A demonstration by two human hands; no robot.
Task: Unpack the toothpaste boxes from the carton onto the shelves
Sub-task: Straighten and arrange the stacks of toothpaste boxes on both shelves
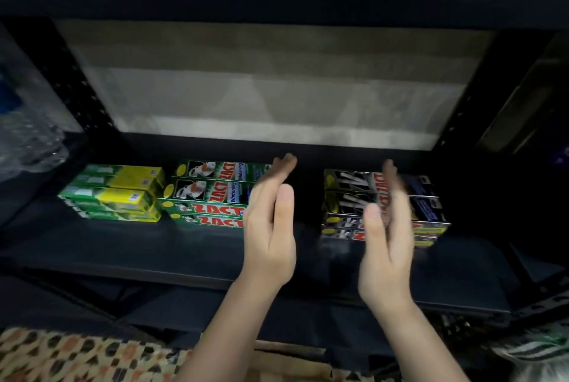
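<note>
Three stacks of toothpaste boxes already sitting on the dark shelf [123, 246], across the middle of the frame. Lying at mid-left, the green-and-yellow stack [117, 193], just beside the green stack [212, 193] at centre-left. Standing well apart from those, at centre-right, the black stack [381, 206], with a bare strip of shelf showing between green and black.

Reaching into that strip from the lower middle of the frame, the left hand [271, 227], edge-on, fingers [283, 172] straight and close together, holding nothing, seemingly just beside the right end of the green stack; touching or not, impossible to tell. Hovering right of it, the right hand [388, 246], blurred, fingers likewise straight and together, empty, covering part of the black stack.

Peeking in at the bottom centre edge, a brown cardboard flap, probably the carton [292, 360]; contents hidden, so the number of boxes left not showing. Judging from this, well underway: three groups shelved, both hands free, likely squaring the stacks or framing the gap for the next batch.
</note>
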